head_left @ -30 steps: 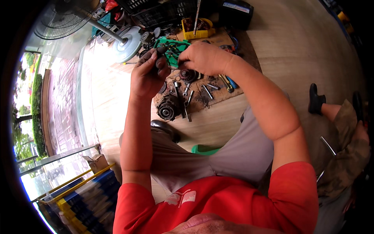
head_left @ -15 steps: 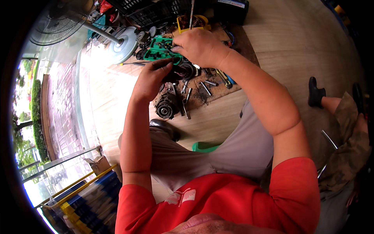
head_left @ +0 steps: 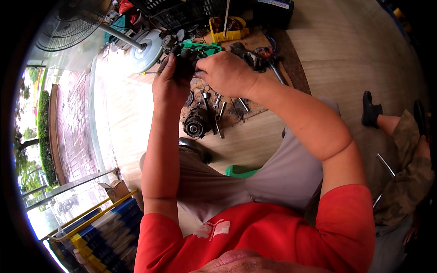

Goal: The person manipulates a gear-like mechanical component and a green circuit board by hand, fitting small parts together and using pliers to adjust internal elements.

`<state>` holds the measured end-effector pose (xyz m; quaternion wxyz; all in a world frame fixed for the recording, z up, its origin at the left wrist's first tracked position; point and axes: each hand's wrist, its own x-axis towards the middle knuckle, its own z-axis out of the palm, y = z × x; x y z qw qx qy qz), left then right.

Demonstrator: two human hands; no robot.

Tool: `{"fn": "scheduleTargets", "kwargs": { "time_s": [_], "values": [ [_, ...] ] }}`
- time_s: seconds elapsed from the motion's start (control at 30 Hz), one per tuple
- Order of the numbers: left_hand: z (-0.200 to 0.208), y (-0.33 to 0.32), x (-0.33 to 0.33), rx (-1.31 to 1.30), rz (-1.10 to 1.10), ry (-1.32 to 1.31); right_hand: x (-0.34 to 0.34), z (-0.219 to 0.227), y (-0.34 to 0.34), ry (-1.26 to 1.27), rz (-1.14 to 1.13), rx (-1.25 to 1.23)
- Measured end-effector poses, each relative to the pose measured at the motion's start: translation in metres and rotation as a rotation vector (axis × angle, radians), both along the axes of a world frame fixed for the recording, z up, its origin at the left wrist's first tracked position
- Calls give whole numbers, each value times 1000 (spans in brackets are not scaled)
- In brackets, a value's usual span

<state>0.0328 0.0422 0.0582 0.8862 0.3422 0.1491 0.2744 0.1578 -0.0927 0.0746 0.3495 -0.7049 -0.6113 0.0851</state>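
The pale wooden floor (head_left: 355,59) spreads wide to the right of a brown board (head_left: 297,66), giving the right arm open room as far as another person's leg (head_left: 387,122) and dark shoe (head_left: 370,109) at the far right. On the left, the round base of a standing fan (head_left: 148,52) sits near the board's edge, close to the left hand (head_left: 172,75). Ahead, a black crate (head_left: 182,17) and a yellow bin (head_left: 233,35) bound the reach; the person's grey trousers (head_left: 287,168) frame the near side, with a bit of green plastic (head_left: 240,172) between the legs.

The board lies on the floor and is stained and crowded: a green tool case (head_left: 207,47) near the yellow bin, a round metal machine part (head_left: 195,126) at the near left corner, a wrench (head_left: 217,101) and a metal rod (head_left: 244,104). Bright daylight comes in from a paved path (head_left: 75,123) on the left.

The left hand is curled around a dark part (head_left: 186,67), raised above the board; its exact shape is lost in shadow. The right hand (head_left: 199,70) has its fingers drawn together at the part's right side; I cannot tell whether they grip it.
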Motion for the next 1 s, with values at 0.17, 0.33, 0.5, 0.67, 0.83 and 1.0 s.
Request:
{"fn": "scheduleTargets", "kwargs": {
  "time_s": [0.17,0.33,0.5,0.67,0.83,1.0],
  "values": [
    [2,4,-2,-19,-8,-110,0,-4,1,-29,-21,9],
    [11,3,-5,-173,-85,-244,0,-5,0,-141,-13,100],
    [14,2,-6,-111,-148,-246,3,-2,-1,-224,-7,79],
    [22,-2,-3,-16,-163,-220,7,-4,-4,-165,23,120],
    [19,-2,-7,37,-169,-179,10,9,-3,44,62,100],
    [18,-17,-2,88,-300,-74,27,19,-5,311,16,160]
  ]
}}
